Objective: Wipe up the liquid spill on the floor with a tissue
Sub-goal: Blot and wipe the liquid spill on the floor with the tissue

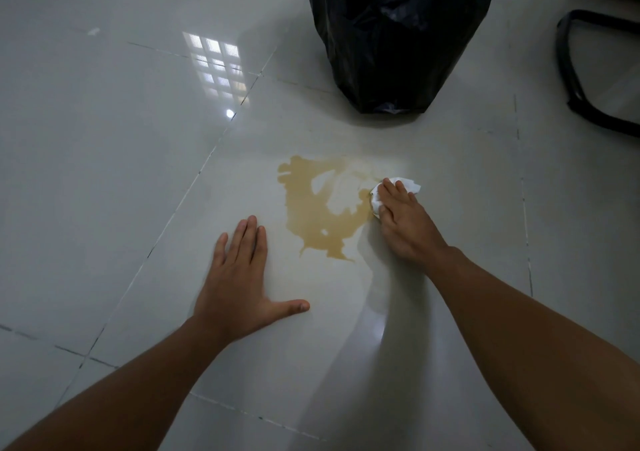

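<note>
On the pale tiled floor (104, 139), our right hand (405, 222) presses a white tissue (410, 184) at the brown spill's (318, 204) right edge; our left hand (239, 277) rests flat, fingers spread, nearby.

Two bare forearms, no sleeves in view; left hand (239, 279) and right hand (403, 220) ungloved, ringless.
</note>
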The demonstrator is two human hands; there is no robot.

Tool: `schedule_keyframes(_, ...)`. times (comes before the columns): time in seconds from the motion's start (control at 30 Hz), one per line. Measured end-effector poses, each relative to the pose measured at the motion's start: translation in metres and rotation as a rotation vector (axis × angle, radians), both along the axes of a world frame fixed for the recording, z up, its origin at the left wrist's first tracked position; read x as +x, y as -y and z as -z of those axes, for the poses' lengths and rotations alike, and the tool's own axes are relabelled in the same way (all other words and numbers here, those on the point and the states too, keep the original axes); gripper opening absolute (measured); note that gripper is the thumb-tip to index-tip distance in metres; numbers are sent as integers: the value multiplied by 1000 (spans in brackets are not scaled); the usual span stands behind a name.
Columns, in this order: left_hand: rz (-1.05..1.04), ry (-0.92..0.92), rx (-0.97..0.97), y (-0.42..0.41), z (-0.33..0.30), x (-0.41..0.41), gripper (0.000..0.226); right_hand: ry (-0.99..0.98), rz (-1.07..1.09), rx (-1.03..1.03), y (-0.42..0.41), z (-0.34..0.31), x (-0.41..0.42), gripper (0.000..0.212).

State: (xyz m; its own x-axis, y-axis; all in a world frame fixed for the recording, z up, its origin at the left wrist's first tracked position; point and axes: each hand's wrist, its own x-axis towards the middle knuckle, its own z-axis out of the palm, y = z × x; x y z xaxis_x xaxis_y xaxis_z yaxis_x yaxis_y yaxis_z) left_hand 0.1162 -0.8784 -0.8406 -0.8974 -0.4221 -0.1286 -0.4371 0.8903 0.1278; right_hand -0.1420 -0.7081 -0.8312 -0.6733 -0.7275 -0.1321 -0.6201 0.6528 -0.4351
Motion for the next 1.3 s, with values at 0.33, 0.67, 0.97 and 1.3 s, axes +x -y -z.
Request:
schedule_keyframes(0.33,5,5,-11,-1,2,1,140,19,-35,-25,5,-5,12,47)
schedule_keyframes(0.67,-5,6,-5,-1,1,1,140,90,-106,-53,13,-2,29,48)
schedule_keyframes(0.97,-6,-6,2,-2,2,0,139,105,-105,-84,16,4,45,47)
schedule_keyframes(1.3,-6,-15,-10,-1,5,1,138,80,-167,-77,11,4,57,47)
